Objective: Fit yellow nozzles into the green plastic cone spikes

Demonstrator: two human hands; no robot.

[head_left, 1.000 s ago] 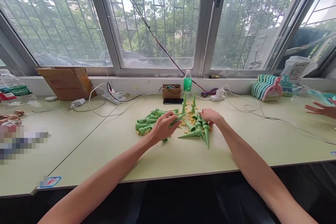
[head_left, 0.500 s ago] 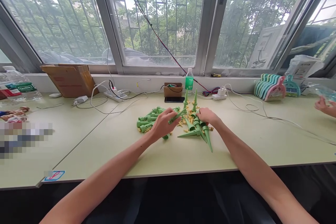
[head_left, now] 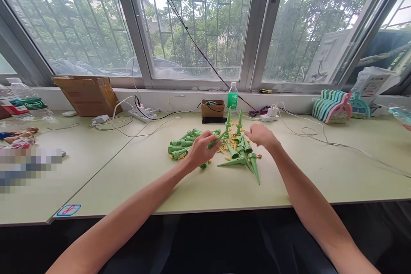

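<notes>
My left hand [head_left: 201, 147] is closed around a green plastic watering spike [head_left: 215, 141], which slants up to the right. My right hand [head_left: 261, 135] hovers just right of the pile, its fingers pinched together; whatever is between the fingertips is too small to make out. Under and beside it lie several green spikes [head_left: 253, 166] with collars, pointing different ways. Two more spikes [head_left: 239, 122] stand point up behind the pile. Small yellow valve-like pieces [head_left: 222, 148] are scattered between the hands. Left of my left hand is a heap of green tubes [head_left: 180, 147], partly hidden.
A green-labelled bottle [head_left: 232, 96], a small cardboard box [head_left: 212, 109] and a dark phone [head_left: 213, 120] stand or lie behind the pile. Power strips with cables [head_left: 144, 114] run along the back. Pastel hangers [head_left: 330, 107] stand at the right, and a larger carton [head_left: 86, 96] at the left.
My right hand has moved slightly right and up, off the spikes in the pile. My left hand keeps its hold on the watering spike. Another person's hand at the far right has mostly left view.
</notes>
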